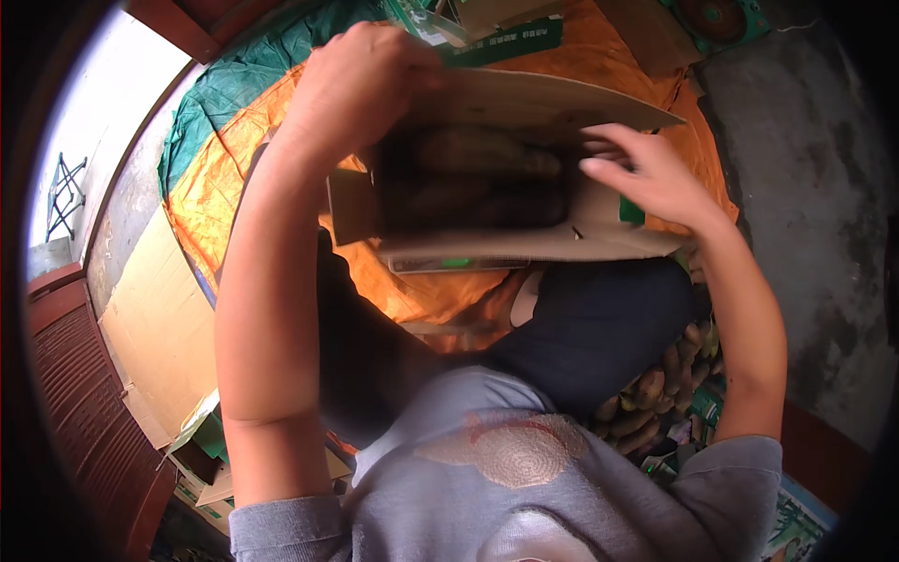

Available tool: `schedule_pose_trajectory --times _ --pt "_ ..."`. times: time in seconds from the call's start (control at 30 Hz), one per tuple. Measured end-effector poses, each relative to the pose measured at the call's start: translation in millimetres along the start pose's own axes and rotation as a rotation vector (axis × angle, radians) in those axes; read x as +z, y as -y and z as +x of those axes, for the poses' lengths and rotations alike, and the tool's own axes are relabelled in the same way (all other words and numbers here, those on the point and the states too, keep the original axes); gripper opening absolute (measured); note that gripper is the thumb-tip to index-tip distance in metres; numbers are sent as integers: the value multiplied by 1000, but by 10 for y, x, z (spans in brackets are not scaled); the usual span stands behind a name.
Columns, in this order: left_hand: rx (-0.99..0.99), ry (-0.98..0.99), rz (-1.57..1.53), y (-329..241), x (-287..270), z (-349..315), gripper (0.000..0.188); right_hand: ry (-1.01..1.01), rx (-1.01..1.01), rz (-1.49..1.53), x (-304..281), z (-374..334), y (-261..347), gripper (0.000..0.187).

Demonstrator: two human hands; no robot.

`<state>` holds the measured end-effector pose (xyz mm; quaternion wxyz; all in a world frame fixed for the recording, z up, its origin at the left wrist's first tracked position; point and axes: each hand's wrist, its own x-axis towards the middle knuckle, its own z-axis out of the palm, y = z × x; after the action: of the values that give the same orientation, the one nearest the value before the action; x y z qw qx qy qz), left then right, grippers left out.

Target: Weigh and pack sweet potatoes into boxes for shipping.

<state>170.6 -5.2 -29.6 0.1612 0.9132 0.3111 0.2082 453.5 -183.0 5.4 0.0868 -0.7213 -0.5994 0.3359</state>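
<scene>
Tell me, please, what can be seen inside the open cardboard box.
Inside the cardboard box, elongated brownish things lie in shadow, too blurred to identify. The box's bottom and anything beneath them are hidden.

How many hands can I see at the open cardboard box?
2: the left hand is at the left end of the far flap, and the right hand is over the right end of the box.

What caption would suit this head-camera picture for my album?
Left hand and right hand at opposite ends of an open cardboard box over an orange sheet.
</scene>
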Motion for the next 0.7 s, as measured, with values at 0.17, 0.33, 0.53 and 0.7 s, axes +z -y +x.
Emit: schedule_pose_trajectory --times 0.17,0.33,0.53,0.7 --pt "-228 247 -173 -90 -61 50 18 -683 73 350 -417 -1300 -599 44" --pt "-125 229 -221 -34 -88 18 34 -1015 414 466 293 -2819 -2273 41" --pt "-181 -27 -515 -161 -51 -119 47 -918 1000 680 2749 -3894 -3231 6" --pt "-196 -146 -516 251 83 -135 46 -393 1286 1237 4093 -4263 -2941 18"
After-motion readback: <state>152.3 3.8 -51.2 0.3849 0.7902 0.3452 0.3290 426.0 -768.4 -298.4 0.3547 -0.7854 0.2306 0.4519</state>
